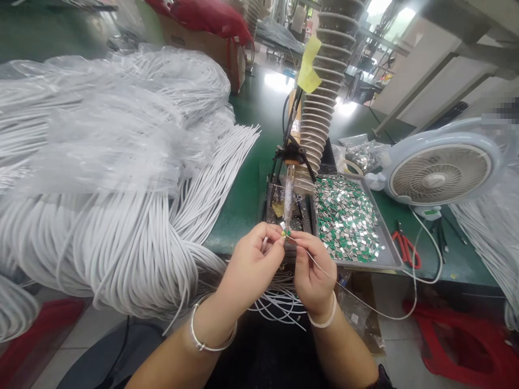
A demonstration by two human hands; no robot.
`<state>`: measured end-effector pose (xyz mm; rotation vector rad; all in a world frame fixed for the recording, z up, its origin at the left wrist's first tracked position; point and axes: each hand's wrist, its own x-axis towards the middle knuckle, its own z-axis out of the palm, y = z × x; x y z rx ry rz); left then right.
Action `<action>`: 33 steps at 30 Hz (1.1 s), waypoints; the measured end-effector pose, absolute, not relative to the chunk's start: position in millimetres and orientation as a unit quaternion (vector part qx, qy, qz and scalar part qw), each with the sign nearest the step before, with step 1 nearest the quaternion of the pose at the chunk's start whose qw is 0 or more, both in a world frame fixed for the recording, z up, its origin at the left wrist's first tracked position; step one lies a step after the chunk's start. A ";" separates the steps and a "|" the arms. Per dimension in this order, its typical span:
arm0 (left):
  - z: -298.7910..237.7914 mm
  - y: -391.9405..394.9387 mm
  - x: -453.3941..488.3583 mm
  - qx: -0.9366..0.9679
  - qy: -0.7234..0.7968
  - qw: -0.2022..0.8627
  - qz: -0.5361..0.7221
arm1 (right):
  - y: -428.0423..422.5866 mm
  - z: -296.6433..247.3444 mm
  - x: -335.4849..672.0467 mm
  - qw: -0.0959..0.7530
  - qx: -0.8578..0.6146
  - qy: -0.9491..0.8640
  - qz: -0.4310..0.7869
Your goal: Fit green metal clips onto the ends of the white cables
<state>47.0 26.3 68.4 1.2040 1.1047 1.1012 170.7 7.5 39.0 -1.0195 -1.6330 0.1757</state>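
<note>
My left hand (252, 266) and my right hand (311, 268) meet at the front edge of the green bench, both pinched. Between their fingertips sits a small green circuit board (286, 232), right under the tip of a fixed soldering iron (288, 195). My left hand also holds a white cable end against the board. My right hand pinches a thin solder wire (357, 297) that trails off to the right. A silver bangle circles my left wrist and a white band my right.
A big heap of white cables (121, 178) under clear plastic fills the left. A metal tray (385, 258) of several small green boards lies right of the iron. Red cutters (405, 248), a white desk fan (440, 173) and a ribbed fume hose (324, 97) stand behind.
</note>
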 end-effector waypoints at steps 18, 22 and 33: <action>74.8 24.9 44.8 0.517 0.469 0.535 0.477 | 9.7 47.8 168.4 0.560 -0.441 -0.699 0.056; 75.0 24.9 45.4 0.514 0.466 0.535 0.482 | 10.5 48.4 168.3 0.559 -0.437 -0.703 0.047; 65.8 21.5 45.1 0.509 0.458 0.545 0.484 | 4.5 45.7 167.8 0.551 -0.432 -0.709 0.081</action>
